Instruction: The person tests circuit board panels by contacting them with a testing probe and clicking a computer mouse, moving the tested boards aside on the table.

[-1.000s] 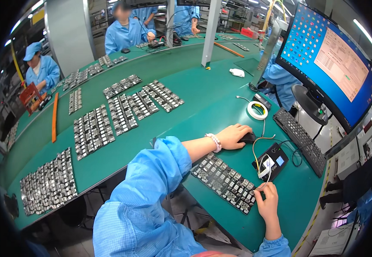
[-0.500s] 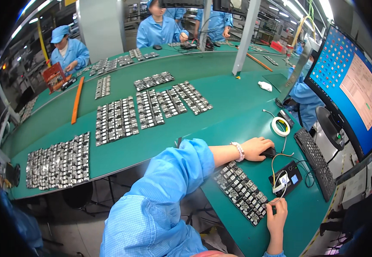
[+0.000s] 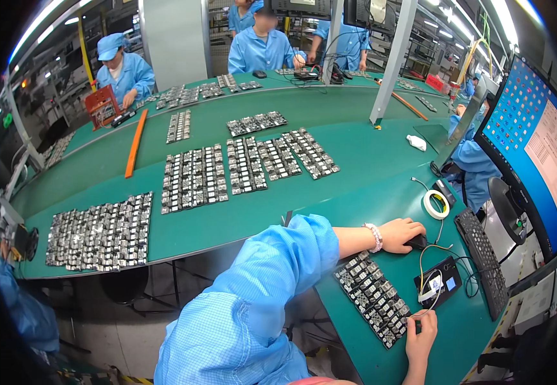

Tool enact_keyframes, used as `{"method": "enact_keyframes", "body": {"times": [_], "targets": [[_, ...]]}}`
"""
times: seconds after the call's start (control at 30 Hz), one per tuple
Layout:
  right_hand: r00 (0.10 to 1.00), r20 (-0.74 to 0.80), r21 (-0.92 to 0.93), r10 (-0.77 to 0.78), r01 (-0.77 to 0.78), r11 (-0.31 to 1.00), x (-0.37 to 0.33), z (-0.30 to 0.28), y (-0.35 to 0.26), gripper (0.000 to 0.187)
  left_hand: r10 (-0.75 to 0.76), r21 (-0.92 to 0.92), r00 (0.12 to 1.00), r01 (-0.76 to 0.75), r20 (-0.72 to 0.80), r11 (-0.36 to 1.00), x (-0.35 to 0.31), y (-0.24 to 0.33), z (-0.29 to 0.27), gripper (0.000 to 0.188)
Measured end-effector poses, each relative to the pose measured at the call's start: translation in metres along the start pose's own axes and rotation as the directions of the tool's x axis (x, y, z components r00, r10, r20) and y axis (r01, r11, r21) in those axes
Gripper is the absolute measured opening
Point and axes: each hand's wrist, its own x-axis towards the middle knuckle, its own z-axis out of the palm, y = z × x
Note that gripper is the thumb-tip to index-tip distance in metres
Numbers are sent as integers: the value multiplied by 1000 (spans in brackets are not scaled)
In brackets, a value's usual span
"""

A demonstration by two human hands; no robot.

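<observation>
Got a black mouse (image 3: 417,242) under my left hand (image 3: 401,235), silvery-black circuit boards (image 3: 374,298) lying flat in rows by my right hand (image 3: 423,335), which pinches a pale wire (image 3: 440,291).

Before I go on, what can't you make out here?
All in the head view:
Mouse: mostly under the left hand.
Wire tip: too small, covered by the right hand.
Monitor: text too small.
Co-worker, right: partly hidden by the monitor.
Sleeve, far left: cut off by the dark rim.
</observation>
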Motion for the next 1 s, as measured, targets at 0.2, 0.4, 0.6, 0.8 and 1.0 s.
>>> {"method": "enact_keyframes", "body": {"times": [0.2,0.4,0.6,0.8,1.0], "targets": [[998,25,3,53,-53,999,0,0,3,16,17,7,1000,-17,-10,1000,3,-1,1,55],[997,-29,-39,-72,71,997,-1,2,7,14,23,-16,999,-24,-44,1000,1,0,2,53],[999,-29,10,-35,35,999,-2,2,5,15,10,-12,1000,-10,-12,1000,1,3,2,54],[998,-42,24,-53,55,998,-2,2,6,15,11,-21,1000,-12,-23,1000,3,1,4,53],[998,-5,-28,-55,55,998,2,3,3,15,22,-6,998,-22,-51,1000,1,-6,5,52]]}}
